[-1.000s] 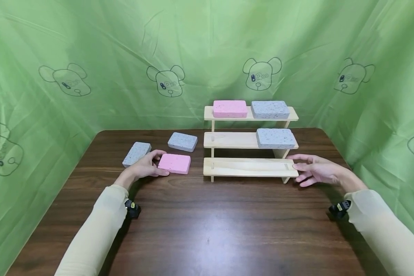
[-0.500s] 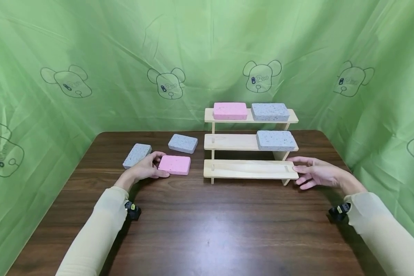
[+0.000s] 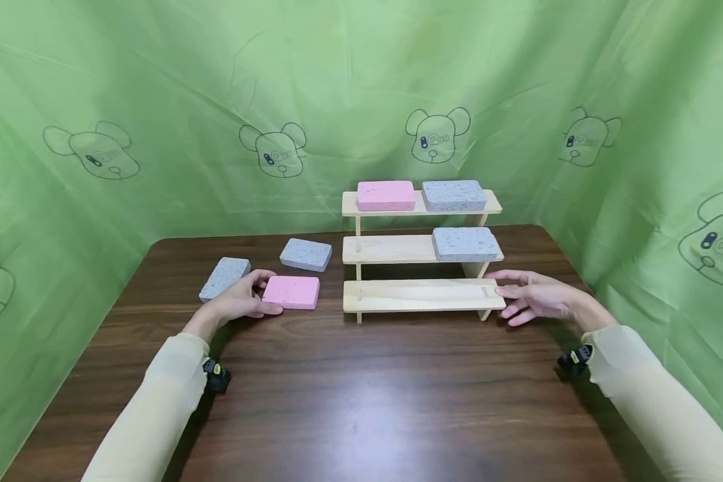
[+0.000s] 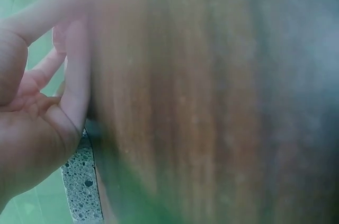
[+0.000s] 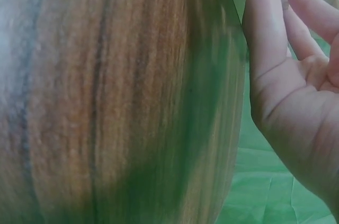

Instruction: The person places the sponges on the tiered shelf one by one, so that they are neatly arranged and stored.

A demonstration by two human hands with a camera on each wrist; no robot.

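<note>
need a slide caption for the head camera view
Left hand grips a pink sponge on the table; right hand holds a three-tier wooden rack.

Head view: above, facing forward-down. 2 wrist views: close along my hands [image 3: 237,299] [image 3: 539,298]. Tabletop [image 3: 361,375] common to all 3.

Three sponges [image 3: 291,292] on table [image 3: 361,388], left of rack [image 3: 422,295]; three on rack.

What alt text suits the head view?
A person's left hand holds a pink rectangular sponge-like block on a dark wooden table; the right hand holds a pale three-shelf wooden rack bearing another pink block and two speckled bluish blocks. Two loose bluish blocks lie nearby.
</note>
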